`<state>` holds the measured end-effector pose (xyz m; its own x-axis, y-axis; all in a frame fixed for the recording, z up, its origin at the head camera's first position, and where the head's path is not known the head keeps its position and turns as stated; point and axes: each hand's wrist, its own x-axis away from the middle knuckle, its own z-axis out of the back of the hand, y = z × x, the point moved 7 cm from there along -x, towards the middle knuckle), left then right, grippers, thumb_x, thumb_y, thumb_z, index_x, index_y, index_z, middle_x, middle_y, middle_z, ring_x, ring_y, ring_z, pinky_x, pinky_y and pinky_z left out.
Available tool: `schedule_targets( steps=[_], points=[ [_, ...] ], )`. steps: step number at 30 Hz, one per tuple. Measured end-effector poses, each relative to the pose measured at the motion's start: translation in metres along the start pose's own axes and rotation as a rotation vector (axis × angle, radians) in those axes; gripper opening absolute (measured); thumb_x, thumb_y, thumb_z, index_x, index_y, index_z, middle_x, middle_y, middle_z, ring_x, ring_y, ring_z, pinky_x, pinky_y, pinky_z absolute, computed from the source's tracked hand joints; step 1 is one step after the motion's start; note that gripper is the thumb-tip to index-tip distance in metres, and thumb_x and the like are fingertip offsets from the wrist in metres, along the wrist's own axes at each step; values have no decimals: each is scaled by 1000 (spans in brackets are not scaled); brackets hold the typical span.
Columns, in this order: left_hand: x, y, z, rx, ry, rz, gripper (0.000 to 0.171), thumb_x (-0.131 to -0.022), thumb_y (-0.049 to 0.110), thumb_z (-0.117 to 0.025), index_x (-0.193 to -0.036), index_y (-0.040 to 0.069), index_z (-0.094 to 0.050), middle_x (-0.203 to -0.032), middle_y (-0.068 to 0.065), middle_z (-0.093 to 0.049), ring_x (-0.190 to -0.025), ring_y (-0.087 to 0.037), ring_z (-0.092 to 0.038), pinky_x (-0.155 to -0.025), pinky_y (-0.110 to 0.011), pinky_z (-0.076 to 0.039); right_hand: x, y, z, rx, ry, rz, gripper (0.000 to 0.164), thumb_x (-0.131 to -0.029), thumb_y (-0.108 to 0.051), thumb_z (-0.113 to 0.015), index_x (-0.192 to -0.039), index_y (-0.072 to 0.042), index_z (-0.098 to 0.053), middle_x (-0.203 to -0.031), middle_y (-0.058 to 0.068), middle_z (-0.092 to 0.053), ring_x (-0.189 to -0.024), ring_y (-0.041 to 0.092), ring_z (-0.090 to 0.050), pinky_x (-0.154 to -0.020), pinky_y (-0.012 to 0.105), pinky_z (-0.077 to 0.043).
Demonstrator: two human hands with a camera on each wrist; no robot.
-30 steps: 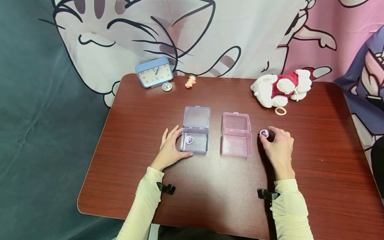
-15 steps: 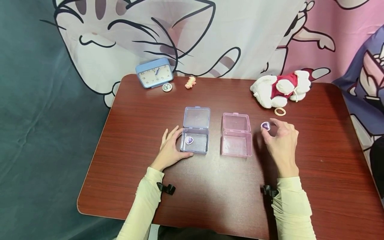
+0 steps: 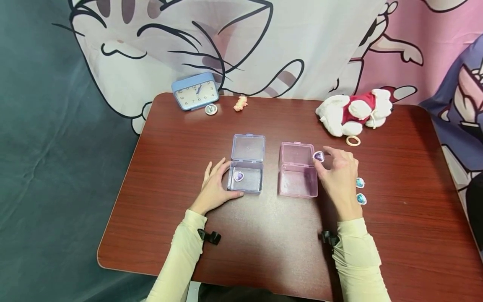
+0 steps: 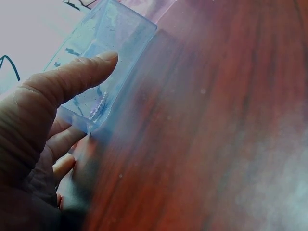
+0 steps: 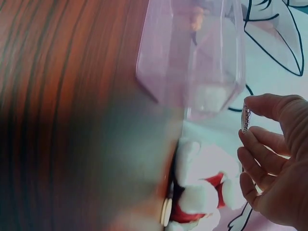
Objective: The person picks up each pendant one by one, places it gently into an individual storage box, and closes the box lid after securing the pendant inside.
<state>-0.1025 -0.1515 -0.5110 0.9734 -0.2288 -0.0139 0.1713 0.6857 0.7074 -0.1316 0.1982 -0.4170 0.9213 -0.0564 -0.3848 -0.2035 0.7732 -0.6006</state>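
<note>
My left hand [image 3: 214, 188] holds the left side of an open clear blue plastic box [image 3: 250, 192], its thumb on the front wall in the left wrist view. A purple heart-shaped gem [image 3: 238, 176] with a white beaded rim lies inside that box, to the left. Between thumb and fingertips, my right hand [image 3: 341, 180] pinches another purple heart gem [image 3: 318, 157], seen edge-on in the right wrist view. It is beside the hinge end of an open clear pink plastic box [image 3: 298, 195]. Two blue gems [image 3: 360, 183] lie on the table, partly behind the right hand.
At the back of the brown table [image 3: 158, 167] stand a blue clock [image 3: 195, 92], a round badge-like disc [image 3: 211, 109] and a small pinkish figurine [image 3: 240, 103]. A white plush toy in red [image 3: 352, 111] lies at the back right, with a wooden ring [image 3: 353, 141] in front.
My right hand lifted the purple heart gem, moved away from me, then left toward the pink box. Two blue gems have come into view behind it. The left hand stays on the blue box.
</note>
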Motion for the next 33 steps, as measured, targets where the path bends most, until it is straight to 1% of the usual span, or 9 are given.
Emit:
schedule_targets(
  steps=[7,11,15,19,22,24,28,33],
  points=[
    [-1,2,0,15,8,-13,106,-67,45,-98,-155,12,-48,-163,-18,-44,-158,-28,-30,-130,-50,0,0,-16,-16,-23,-26,54,35,-83,-5,-83,-115,8,-73,-104,25,-74,-99,48,-57,-89,60,-36],
    [-1,0,0,0,3,-1,106,-68,46,-97,-156,13,-48,-164,-16,-44,-158,-25,-29,-130,-47,2,1,-28,-26,-28,-51,79,38,-83,-6,-84,-116,7,-73,-103,25,-73,-98,47,-57,-89,59,-37],
    [-1,-1,0,-6,3,-4,106,-68,46,-97,-156,13,-48,-163,-16,-45,-158,-24,-29,-130,-46,2,3,-40,-37,-35,-80,92,40,-81,-8,-86,-117,5,-73,-106,24,-74,-99,46,-58,-90,58,-39],
    [-1,0,0,0,12,-17,106,-68,46,-97,-155,11,-49,-161,-18,-46,-158,-27,-30,-130,-48,1,4,-51,-46,-50,-105,102,41,-81,-10,-86,-117,5,-74,-112,24,-74,-103,45,-60,-91,58,-40],
    [-1,0,0,5,11,-10,106,-68,46,-97,-155,12,-48,-162,-17,-45,-158,-26,-29,-130,-47,1,5,-57,-53,-63,-124,111,39,-82,-11,-85,-117,4,-74,-114,23,-74,-109,45,-61,-95,58,-41],
    [-1,0,-1,8,9,-7,106,-68,46,-97,-155,13,-48,-163,-16,-44,-159,-25,-28,-130,-46,2,5,-61,-56,-68,-136,117,37,-84,-12,-85,-116,2,-75,-114,22,-74,-110,44,-61,-97,58,-41],
    [-1,-1,-1,10,9,-9,105,-68,47,-97,-155,13,-48,-163,-16,-45,-159,-24,-28,-130,-45,2,5,-70,-63,-70,-160,131,37,-85,-15,-85,-117,1,-75,-113,21,-74,-106,43,-61,-97,56,-41],
    [-1,-1,-1,9,17,-13,105,-68,46,-97,-154,13,-49,-162,-17,-45,-158,-26,-30,-130,-47,2,7,-79,-70,-83,-184,151,40,-84,-16,-85,-118,3,-74,-110,21,-75,-102,42,-60,-95,55,-42]
  ],
)
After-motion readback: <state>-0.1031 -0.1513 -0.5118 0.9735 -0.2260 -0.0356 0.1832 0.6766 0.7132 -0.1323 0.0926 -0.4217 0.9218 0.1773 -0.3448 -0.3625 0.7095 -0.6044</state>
